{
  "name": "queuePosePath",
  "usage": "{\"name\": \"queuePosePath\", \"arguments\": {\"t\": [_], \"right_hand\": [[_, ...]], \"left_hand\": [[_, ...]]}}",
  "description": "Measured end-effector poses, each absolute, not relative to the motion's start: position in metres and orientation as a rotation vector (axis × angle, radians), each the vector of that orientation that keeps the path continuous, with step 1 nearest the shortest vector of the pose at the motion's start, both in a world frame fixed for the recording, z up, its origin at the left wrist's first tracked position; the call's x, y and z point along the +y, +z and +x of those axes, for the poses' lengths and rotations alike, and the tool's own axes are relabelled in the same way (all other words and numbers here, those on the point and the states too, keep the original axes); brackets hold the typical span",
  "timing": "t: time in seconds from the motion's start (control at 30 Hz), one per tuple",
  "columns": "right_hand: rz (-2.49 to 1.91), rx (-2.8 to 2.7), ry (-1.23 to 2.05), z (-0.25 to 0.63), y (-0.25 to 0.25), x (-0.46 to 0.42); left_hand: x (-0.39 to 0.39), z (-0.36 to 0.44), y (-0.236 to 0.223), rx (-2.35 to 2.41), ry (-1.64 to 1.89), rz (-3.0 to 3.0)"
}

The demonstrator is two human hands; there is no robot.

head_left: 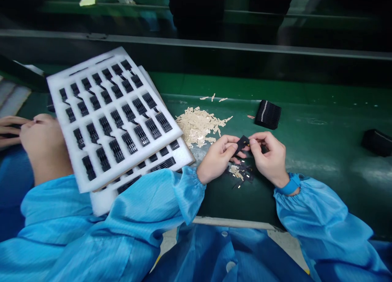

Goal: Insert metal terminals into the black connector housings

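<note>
Since fingers cover its ends, I can't make out the whole black plastic strip [242, 144], clamped between left hand [217, 160] and right hand [270, 158] over the green counter [318, 167]. Beige metal clippings [197, 127] lie just beside.

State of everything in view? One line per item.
black part, held between both hands
left hand, gripping it
right hand, pinching it
white foam trays, stacked, offset, slots holding black pieces
beige strips, loose pile on mat
black stack, lying on mat
black-and-beige scraps, loose below hands
green mat, bearing these items
co-worker's hand, beside trays
</note>
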State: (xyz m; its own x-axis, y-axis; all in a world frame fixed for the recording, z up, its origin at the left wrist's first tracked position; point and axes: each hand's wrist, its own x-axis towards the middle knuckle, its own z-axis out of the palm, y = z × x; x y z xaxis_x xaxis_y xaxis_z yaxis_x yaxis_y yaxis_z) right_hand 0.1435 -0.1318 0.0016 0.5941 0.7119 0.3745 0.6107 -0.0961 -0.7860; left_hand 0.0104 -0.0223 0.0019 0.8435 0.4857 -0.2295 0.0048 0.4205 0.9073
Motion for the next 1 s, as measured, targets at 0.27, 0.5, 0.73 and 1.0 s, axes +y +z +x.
{"name": "queuePosePath", "arguments": {"t": [0.27, 0.5, 0.73, 1.0], "right_hand": [[-1.812, -1.148, 0.21, 0.1436, 0.0023, -0.1319], [-1.841, -1.152, 0.22, 0.1415, 0.0022, -0.1307], [-1.836, -1.111, 0.26, 0.1412, 0.0009, -0.1314], [-1.846, -1.114, 0.235, 0.1393, 0.0032, -0.1301]], "left_hand": [[-0.0229, 0.0107, 0.0055, 0.584, 0.291, 1.092], [-0.0247, 0.0121, 0.005, 0.604, 0.252, 1.105], [-0.0229, 0.0112, 0.0037, 0.565, 0.234, 1.126], [-0.024, 0.0107, -0.0009, 0.521, 0.246, 1.149]]}}
